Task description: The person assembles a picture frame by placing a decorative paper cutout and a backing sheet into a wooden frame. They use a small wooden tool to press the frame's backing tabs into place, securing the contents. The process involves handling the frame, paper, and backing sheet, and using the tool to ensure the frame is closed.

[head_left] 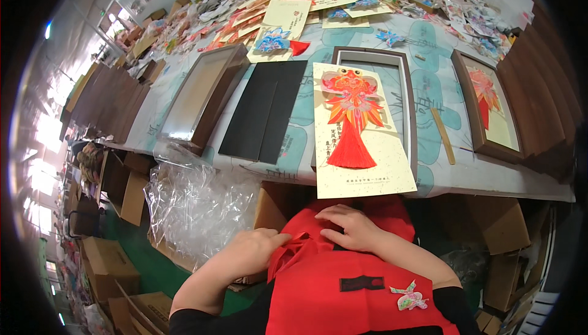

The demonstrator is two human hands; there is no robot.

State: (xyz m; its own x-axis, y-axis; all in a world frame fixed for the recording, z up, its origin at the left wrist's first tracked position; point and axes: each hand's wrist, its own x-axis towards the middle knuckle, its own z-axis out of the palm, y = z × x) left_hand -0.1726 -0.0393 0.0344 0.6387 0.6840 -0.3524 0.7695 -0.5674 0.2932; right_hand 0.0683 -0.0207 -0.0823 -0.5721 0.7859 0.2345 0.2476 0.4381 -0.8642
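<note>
Both my hands are low, at the red apron (343,286) across my lap. My left hand (263,246) is closed at a gathered fold of the apron, its fingertips partly hidden by the cloth. Just beyond the table edge my right hand (352,228) rests over the apron, fingers loosely curved and thumb apart, with nothing visible in it. In front of them lies a cream card (361,182) bearing a red and orange goldfish-shaped ornament (352,99) with a red tassel (351,147). The card lies slantwise across an open brown frame box (411,120).
Left of the card are a black folded panel (263,111) and a brown frame with a clear front (202,99). A wooden stick (443,136) and a framed ornament (487,105) lie right. Cards are heaped at the back; clear plastic wrap (199,206) fills a box below.
</note>
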